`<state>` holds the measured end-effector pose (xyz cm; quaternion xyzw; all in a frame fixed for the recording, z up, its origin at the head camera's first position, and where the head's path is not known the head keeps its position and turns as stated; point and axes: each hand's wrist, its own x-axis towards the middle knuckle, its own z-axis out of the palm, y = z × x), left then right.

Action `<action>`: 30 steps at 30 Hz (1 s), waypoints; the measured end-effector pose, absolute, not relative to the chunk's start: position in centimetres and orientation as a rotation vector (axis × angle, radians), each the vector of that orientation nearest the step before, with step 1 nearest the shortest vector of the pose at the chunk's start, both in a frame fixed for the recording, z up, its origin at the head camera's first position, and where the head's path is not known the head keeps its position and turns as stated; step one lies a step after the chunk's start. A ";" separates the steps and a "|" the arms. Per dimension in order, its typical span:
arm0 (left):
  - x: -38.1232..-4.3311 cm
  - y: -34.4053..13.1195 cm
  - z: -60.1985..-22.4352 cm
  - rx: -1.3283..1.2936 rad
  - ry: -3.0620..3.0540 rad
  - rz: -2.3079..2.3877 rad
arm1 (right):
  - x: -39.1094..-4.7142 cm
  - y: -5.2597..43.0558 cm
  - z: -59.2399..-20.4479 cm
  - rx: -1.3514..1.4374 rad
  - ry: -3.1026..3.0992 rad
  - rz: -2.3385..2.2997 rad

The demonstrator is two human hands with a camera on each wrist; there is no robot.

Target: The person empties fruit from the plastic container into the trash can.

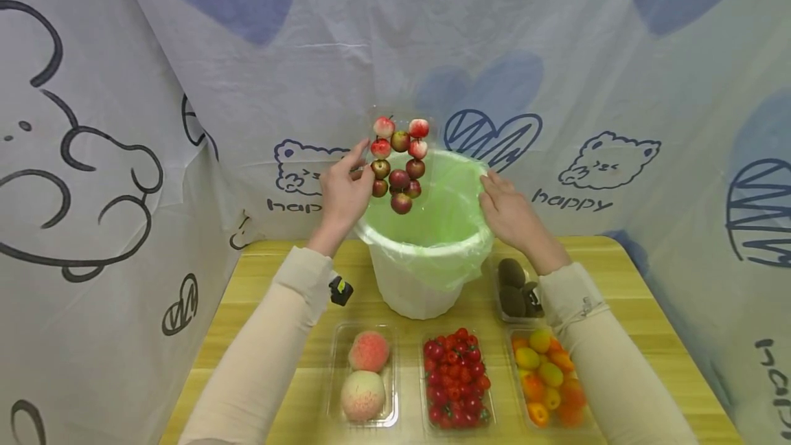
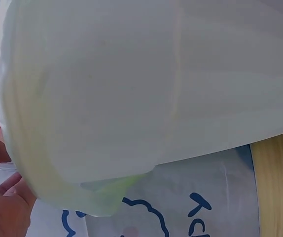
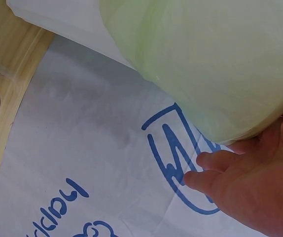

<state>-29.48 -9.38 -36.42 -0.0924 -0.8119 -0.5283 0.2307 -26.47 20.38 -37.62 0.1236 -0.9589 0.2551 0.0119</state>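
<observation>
My left hand [image 1: 346, 187] pinches the left side of a clear plastic box of small fruit [image 1: 415, 169], red-and-white ones at the top and darker red-green ones below. It is tilted up above the mouth of a white bin [image 1: 408, 287] with a green liner bag [image 1: 457, 191] folded over its rim. In the left wrist view the fingers [image 2: 13, 197] show beside the bin's rim, the box mostly hidden. At the right of the rim rests my right hand [image 1: 509, 211], its fingers [image 3: 205, 180] extended along the bag's outer side; the thumb is hidden in the right wrist view.
On the wooden table [image 1: 247, 307] stand clear boxes of two peaches [image 1: 364, 393], red cherry-like fruit [image 1: 456, 380], yellow-orange fruit [image 1: 550, 376] and dark brown kiwis [image 1: 511, 287]. A small black object [image 1: 340, 290] shows by the left cuff. A printed cloth [image 1: 334, 88] hangs behind.
</observation>
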 end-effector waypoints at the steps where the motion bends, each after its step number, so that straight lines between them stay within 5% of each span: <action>1: -29.5 -9.4 -36.5 -0.258 -2.226 -1.447 | -26.5 20.4 -37.6 0.386 -2.991 0.793; 30: -29.6 -9.2 -37.8 -0.357 -2.071 -1.463 | -26.6 20.3 -37.7 0.389 -2.980 0.792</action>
